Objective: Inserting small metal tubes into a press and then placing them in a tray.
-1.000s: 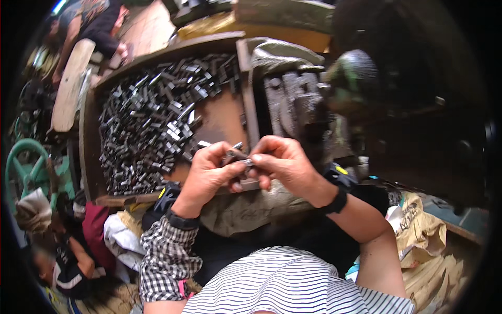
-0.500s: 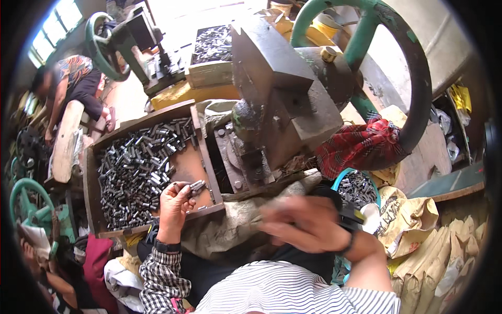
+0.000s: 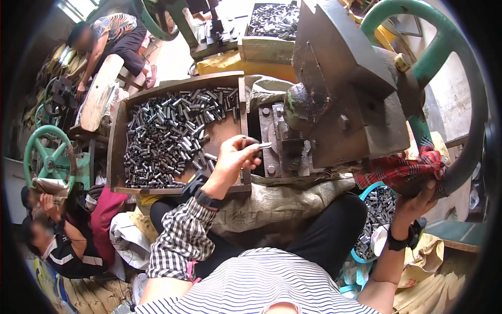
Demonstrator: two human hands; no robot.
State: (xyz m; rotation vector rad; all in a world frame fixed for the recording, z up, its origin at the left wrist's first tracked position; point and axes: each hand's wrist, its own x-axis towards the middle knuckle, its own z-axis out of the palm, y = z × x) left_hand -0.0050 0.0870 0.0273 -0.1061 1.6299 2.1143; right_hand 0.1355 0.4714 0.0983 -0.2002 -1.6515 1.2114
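My left hand (image 3: pixel 238 157) is closed in a pinch on a small metal piece (image 3: pixel 266 145), held beside the steel die block (image 3: pixel 272 149) at the foot of the press (image 3: pixel 345 89). A wooden tray (image 3: pixel 116 141) of short dark metal sleeves (image 3: pixel 172 136) lies to the left of this hand. On the right, my right hand (image 3: pixel 415 205) grips the lower rim of the big green handwheel (image 3: pixel 470 152), just beside a red plaid cloth (image 3: pixel 405 170) tied on it. Part of that hand's grip is hidden behind the rim.
A turquoise-rimmed basket (image 3: pixel 361 256) of metal pieces stands below the wheel. Behind the tray is another box (image 3: pixel 266 48) of pieces. Sacking (image 3: pixel 282 201) covers the front by my knees. Two other people (image 3: pixel 117 39) sit at the left, near a smaller green handwheel (image 3: pixel 49 162).
My left hand has moved from the tray rightward to the press with a small metal piece. My right hand, blurred near my lap before, is now on the handwheel. The view has shifted left.
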